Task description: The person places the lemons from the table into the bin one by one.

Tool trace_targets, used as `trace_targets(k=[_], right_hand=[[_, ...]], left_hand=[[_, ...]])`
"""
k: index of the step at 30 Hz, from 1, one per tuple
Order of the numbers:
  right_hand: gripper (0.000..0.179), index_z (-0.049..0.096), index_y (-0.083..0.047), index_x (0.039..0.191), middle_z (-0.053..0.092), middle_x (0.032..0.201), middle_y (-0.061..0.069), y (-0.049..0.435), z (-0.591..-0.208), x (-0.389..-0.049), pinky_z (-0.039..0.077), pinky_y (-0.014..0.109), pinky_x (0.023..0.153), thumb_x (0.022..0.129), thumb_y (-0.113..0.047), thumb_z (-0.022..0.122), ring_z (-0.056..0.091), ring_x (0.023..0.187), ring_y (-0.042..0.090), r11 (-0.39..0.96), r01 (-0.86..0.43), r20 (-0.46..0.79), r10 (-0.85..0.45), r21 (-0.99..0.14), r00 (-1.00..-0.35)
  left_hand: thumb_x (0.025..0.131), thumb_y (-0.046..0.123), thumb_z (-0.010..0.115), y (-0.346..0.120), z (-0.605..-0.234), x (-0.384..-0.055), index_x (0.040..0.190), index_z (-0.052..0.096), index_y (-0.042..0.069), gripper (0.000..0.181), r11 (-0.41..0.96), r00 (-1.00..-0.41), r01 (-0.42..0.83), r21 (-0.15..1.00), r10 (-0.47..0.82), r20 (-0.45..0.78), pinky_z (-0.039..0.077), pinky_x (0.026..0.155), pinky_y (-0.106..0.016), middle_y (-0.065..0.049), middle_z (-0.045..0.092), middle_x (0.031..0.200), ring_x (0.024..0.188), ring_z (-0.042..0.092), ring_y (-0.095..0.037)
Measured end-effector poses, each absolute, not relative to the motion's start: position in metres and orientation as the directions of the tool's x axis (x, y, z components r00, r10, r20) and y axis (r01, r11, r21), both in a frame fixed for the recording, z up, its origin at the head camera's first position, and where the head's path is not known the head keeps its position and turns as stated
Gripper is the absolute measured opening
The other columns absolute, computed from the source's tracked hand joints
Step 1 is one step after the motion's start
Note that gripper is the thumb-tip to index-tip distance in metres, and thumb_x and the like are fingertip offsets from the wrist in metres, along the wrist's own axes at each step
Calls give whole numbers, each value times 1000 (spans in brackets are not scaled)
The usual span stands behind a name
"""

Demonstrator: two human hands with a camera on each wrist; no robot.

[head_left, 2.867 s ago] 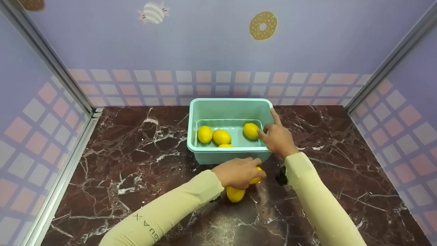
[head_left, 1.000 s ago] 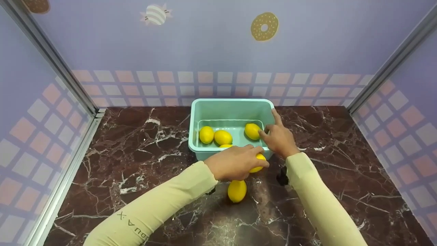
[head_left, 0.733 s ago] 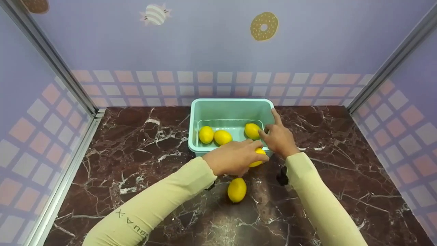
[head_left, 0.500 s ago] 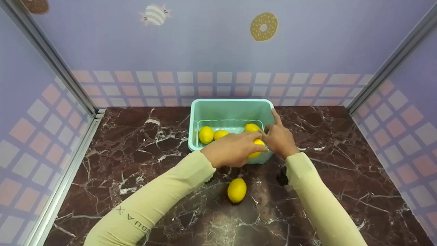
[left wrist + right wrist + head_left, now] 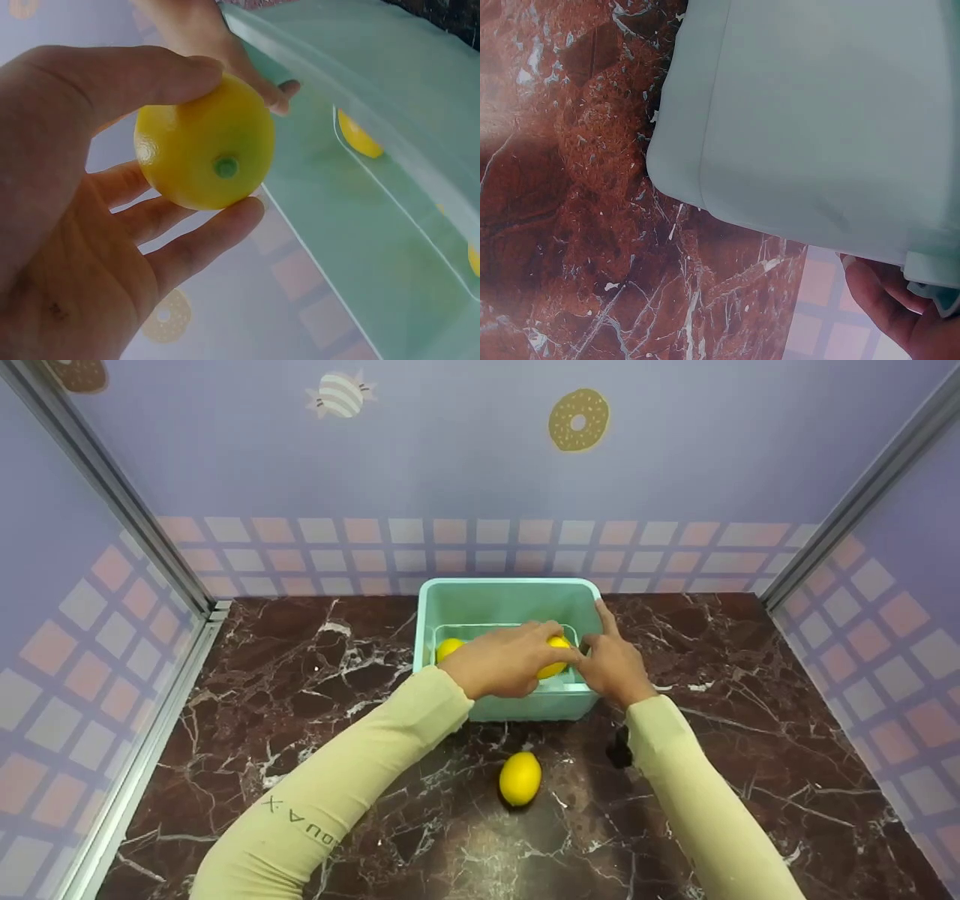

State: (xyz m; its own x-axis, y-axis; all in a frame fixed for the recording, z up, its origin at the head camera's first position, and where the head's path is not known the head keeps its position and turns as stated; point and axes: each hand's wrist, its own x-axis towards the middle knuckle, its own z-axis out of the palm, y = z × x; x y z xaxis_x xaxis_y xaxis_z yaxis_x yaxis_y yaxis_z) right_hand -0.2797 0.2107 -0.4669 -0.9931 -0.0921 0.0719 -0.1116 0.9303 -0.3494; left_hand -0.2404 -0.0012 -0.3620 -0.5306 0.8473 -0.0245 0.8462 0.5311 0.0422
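Note:
My left hand (image 5: pixel 501 661) holds a yellow lemon (image 5: pixel 556 666) over the inside of a mint-green plastic bin (image 5: pixel 529 706). In the left wrist view, thumb and fingers pinch this lemon (image 5: pixel 217 142), its small green tip facing the camera. At the bin's right side, my right hand (image 5: pixel 616 666) grips the rim, index finger along the edge and thumb on the inner side. Another lemon (image 5: pixel 450 648) shows in the bin's left part; others in there are hidden behind my left hand. A single lemon (image 5: pixel 520 778) lies on the table before the bin.
The brown marbled tabletop (image 5: pixel 315 780) carries the bin near its back edge. A purple wall (image 5: pixel 450 457) with a checkered band rises close behind it, and side panels with metal rails stand left and right.
My left hand has picked a lemon off the table and carried it up and forward past the bin's front rim. The right hand keeps its place on the rim.

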Motion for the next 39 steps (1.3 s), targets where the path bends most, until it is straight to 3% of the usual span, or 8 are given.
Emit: trace_targets(k=[5,15,24,33,39], right_hand=[[49,71,-2,97,11,163,9,211,-467,-280,50,51,76,96,-46,49,63,78,36,928,-113,71,-93,-355,-993],[44,70,-3,105,9,164,7,211,-468,-281,50,53,81,95,-42,52,64,85,38,925,-94,55,-80,-369,-995],[41,71,-5,104,7,164,5,211,-466,-280,50,49,76,96,-40,52,63,80,33,924,-75,22,-72,-375,-997],[42,71,-4,103,8,164,7,210,-466,-281,51,50,78,95,-41,52,63,81,34,929,-82,36,-74,-360,-997],[46,71,-4,94,10,164,7,210,-466,-280,50,49,75,96,-44,51,62,76,35,932,-92,55,-78,-351,-995]], left_hand=[[90,4,58,1,-360,-250,138,52,32,56,564,-561,824,52,826,-59,54,89,-38,-9,46,136,116,52,-25],[88,-1,58,4,-361,-269,140,50,29,61,623,-616,777,89,782,-94,51,93,-34,-7,49,131,114,52,-22],[94,6,52,6,-359,-274,146,42,31,59,683,-666,719,133,731,-149,38,112,-45,-10,31,157,144,33,-26],[92,11,55,4,-364,-261,141,49,27,51,633,-621,763,131,774,-122,49,100,-43,-9,42,145,127,49,-26],[94,17,58,2,-367,-248,141,49,29,49,578,-573,813,66,815,-80,53,90,-39,-8,49,133,112,54,-23]])
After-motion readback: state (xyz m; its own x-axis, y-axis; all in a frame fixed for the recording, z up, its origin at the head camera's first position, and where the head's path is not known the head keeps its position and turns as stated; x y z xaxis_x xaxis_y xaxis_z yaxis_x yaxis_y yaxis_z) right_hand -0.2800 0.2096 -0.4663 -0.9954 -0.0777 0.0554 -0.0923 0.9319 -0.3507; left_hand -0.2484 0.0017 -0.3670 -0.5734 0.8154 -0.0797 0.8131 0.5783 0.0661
